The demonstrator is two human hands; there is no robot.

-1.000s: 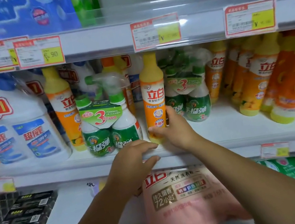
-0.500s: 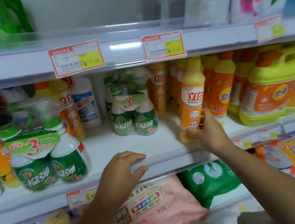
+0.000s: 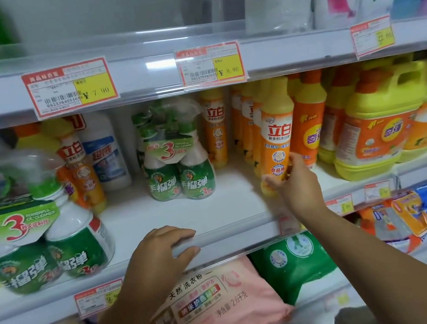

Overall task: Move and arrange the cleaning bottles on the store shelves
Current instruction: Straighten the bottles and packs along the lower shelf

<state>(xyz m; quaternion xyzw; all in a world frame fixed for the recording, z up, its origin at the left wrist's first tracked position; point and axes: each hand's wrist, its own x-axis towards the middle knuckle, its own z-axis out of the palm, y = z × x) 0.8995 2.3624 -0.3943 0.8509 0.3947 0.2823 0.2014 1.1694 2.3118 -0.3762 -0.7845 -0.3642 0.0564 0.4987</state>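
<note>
Head view: what is my right hand [image 3: 294, 187] holding?

— The orange bottle [image 3: 276, 133], pinched low down between your thumb and fingers. It has a yellow cap, a yellow base and a white label with red characters.

— Where is it?

— On the middle shelf [image 3: 214, 204], tilted with the cap leaning right, at the front of a row of similar bottles. I cannot tell whether its base touches.

— My left hand [image 3: 160, 256]?

— It clasps the shelf's front edge [image 3: 234, 236], fingers on top and thumb on its face. A green twin pack [image 3: 179, 168] stands behind.
</note>
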